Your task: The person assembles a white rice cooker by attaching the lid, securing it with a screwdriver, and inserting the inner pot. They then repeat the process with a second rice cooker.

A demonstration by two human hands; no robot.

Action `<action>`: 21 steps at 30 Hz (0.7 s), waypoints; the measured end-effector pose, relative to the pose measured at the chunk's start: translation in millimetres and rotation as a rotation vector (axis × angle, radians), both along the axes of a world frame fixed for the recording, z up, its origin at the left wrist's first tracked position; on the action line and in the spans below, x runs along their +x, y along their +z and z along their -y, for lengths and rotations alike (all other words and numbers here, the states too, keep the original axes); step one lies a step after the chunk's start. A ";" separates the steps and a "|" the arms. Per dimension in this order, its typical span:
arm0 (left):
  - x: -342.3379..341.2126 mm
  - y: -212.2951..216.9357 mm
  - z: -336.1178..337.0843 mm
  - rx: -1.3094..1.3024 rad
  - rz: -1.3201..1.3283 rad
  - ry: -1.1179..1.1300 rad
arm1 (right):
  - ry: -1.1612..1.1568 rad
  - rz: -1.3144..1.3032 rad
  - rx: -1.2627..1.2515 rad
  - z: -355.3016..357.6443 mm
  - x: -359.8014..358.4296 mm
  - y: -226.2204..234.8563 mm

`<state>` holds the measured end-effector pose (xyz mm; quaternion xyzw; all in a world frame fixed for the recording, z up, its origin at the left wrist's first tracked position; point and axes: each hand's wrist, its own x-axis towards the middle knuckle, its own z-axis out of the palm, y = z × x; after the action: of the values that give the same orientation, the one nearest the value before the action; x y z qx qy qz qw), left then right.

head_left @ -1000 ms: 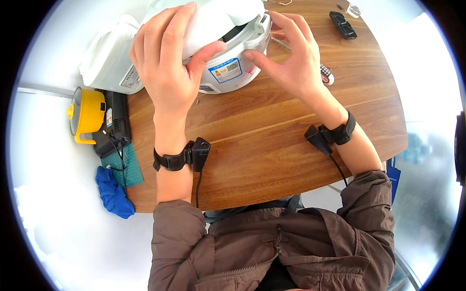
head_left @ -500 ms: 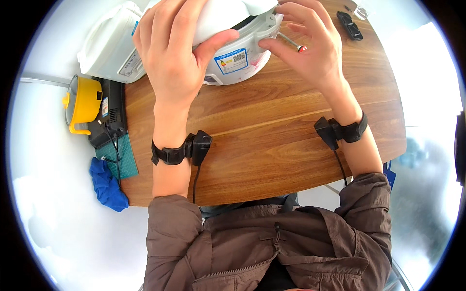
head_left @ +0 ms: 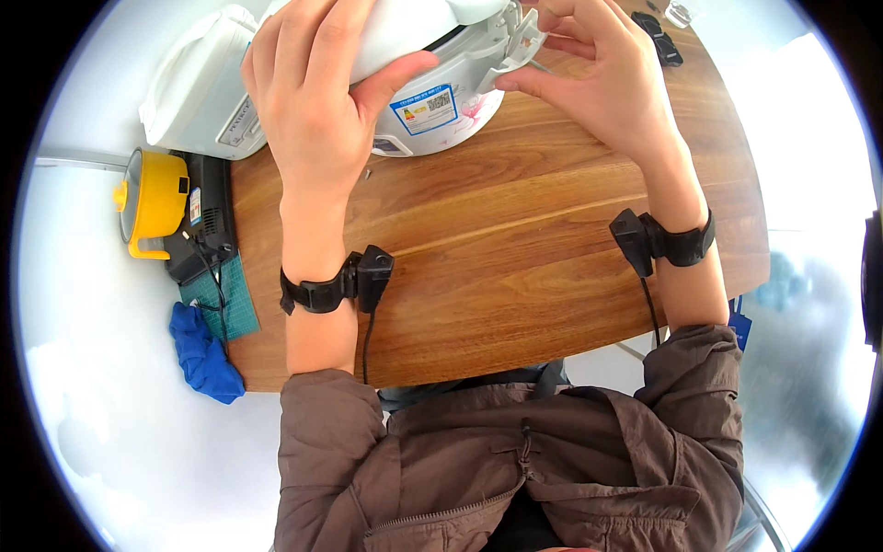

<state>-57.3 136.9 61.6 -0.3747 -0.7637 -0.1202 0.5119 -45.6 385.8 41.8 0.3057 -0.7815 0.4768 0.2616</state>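
Observation:
A white rice cooker (head_left: pixel 460 120) with a pink flower print and a blue-edged label stands at the table's far side, cut off by the top edge. My left hand (head_left: pixel 317 92) grips its rounded white lid (head_left: pixel 400 37), thumb along the lid's edge. A dark gap shows between lid and body. At the cooker's right side, a white plastic cover piece (head_left: pixel 518 53) sticks out at an angle from the body. My right hand (head_left: pixel 607 78) pinches this piece with the thumb below; its other fingertips are partly hidden.
A white appliance (head_left: pixel 207 92) stands left of the cooker. Beyond the table's left edge are a yellow pot (head_left: pixel 161 193), a black box (head_left: pixel 213 207), a green mat (head_left: pixel 241 294) and blue cloth (head_left: pixel 204 354). A black object (head_left: pixel 658 39) and clear cup (head_left: pixel 678 14) lie far right.
My right hand has moved slightly right and closed on the cover piece, which now tilts outward from the cooker. The red-tipped rod beside it is now hidden. The cooker has shifted slightly left in view.

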 end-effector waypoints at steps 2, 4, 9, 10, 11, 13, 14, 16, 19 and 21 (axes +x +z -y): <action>1.7 1.4 -0.2 -0.016 0.008 0.020 | -0.056 0.094 0.113 -3.1 13.5 17.5; 6.1 2.6 1.3 -0.035 0.048 0.075 | -0.061 0.209 0.186 -5.8 16.2 33.1; 8.6 1.8 0.0 -0.012 0.087 0.052 | 0.131 0.244 0.108 -25.2 1.3 21.9; 0.1 -4.2 6.6 0.000 0.041 0.019 | 0.153 0.286 0.031 -25.0 -2.0 16.1; -4.6 -6.7 8.2 0.012 -0.002 -0.014 | 0.174 0.329 -0.046 -24.0 -5.4 9.2; -5.9 -10.2 8.7 0.025 -0.006 -0.020 | 0.169 0.334 -0.081 -23.1 -9.3 4.9; -5.9 -10.3 8.3 0.033 -0.007 -0.021 | 0.145 0.297 -0.036 -22.8 -10.6 5.4; -6.9 -9.5 8.7 0.028 -0.002 -0.024 | 0.102 0.259 0.019 -21.3 -9.5 9.8; -5.8 -9.9 9.7 0.021 -0.001 -0.004 | 0.078 0.258 -0.001 -15.1 -5.8 13.3; -5.9 -9.4 9.5 0.024 -0.009 0.001 | 0.086 0.262 -0.081 -11.0 -7.2 6.1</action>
<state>-63.2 127.4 52.2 -0.3686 -0.7602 -0.1272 0.5197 -52.8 396.7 47.9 0.2633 -0.7754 0.5544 0.1487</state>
